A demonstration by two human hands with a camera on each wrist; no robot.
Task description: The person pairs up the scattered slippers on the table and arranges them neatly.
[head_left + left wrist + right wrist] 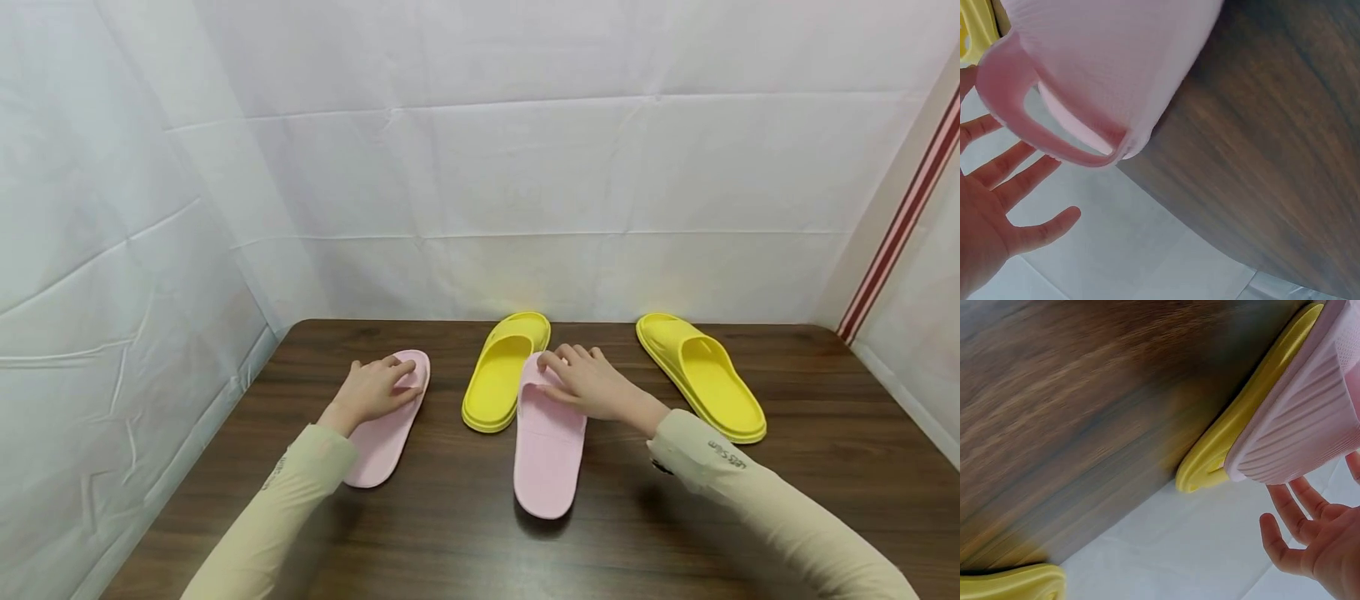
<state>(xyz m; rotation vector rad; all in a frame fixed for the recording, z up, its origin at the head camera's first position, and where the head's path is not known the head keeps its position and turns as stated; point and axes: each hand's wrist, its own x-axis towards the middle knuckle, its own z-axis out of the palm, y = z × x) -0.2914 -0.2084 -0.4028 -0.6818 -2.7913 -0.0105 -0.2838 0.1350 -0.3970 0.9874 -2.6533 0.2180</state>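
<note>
Nearest the camera, see left sleeve and right sleeve, both pale green, reaching forward above dark wood-grain worktop. At the end of left sleeve, see left hand, partly closed, pinching the front strap of left pink slipper, thumb at the foot opening, outer fingers loosely spread. Seen under and just right of that hand, toe ahead of the fingers, heel back toward the person; cannot tell about contact with the worktop. At the end of right sleeve, see right hand, also partly closed, pinching the front strap of right pink slipper, thumb at the opening, fingers bent over the toe. Held just left of that hand, toe away, heel toward the camera, heel end up off the worktop. Overlapping, in the head view, inner yellow slipper; cannot tell if touching. Place that one between the hands, toe away. Place outer yellow slipper right of the right hand, lying at a slant, heel close by right sleeve. Beyond the hands, note creased white cloth, plus red stripe far to the right. From the wrist views, get fingers extended to the edges of both straps, grip partly hidden
</note>
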